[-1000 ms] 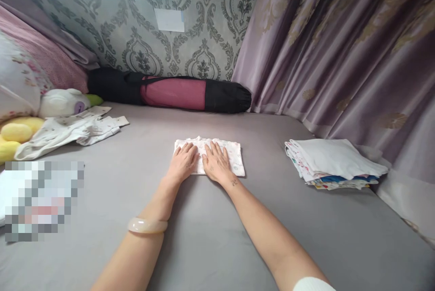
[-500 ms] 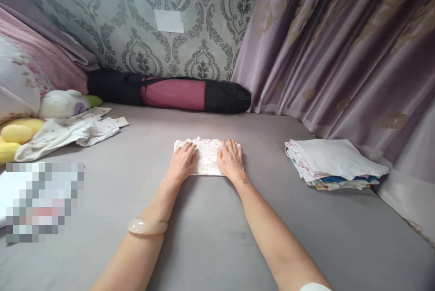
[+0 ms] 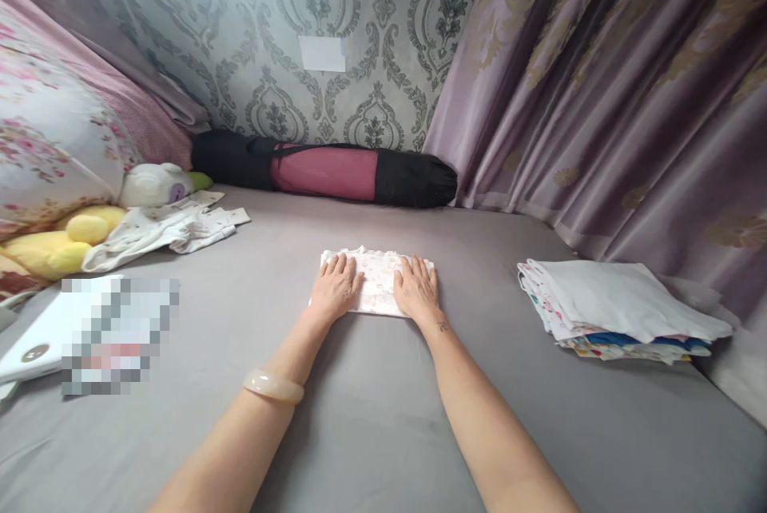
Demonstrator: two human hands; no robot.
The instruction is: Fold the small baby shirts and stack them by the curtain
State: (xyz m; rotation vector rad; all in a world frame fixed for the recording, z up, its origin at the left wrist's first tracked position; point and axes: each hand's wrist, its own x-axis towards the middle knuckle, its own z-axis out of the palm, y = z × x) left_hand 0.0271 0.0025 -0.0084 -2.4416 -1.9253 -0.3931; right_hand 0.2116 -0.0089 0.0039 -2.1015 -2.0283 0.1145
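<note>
- Grey sheet (image 3: 371, 409) extends beneath and around my grip. Patterned wallpaper (image 3: 240, 57) rises beyond my fingertips, with a black-and-red bag (image 3: 323, 172) lying along its base.
- Grip state: both hands are open, palms down, fingers extended away from me. Neither hand grasps anything.
- Workpiece position: the folded cloth (image 3: 377, 285), white with a small print, lies on the sheet directly under my hands, its middle exposed between them.
- Left hand (image 3: 335, 289): rests on the left part of the folded cloth.
- Right hand (image 3: 418, 289): rests on the right part, by the right edge.
- Step in hand, as I judge it: pressing the folded cloth flat. Apply equal, moderate pressure through both palms.
- To smooth, anchor one palm and draw the other outward from the exposed middle; lift before returning.
- Inspect the wavy far edge just past my fingertips. It probably needs more attention than the straighter near edge.
- Caution: soft fabric may bunch or skew if dragged inward.
- Clearance: a stack of clothes (image 3: 629, 301) sits well to the right of my grip; a loose spotted garment (image 3: 173, 229) lies beyond and left of it.
</note>
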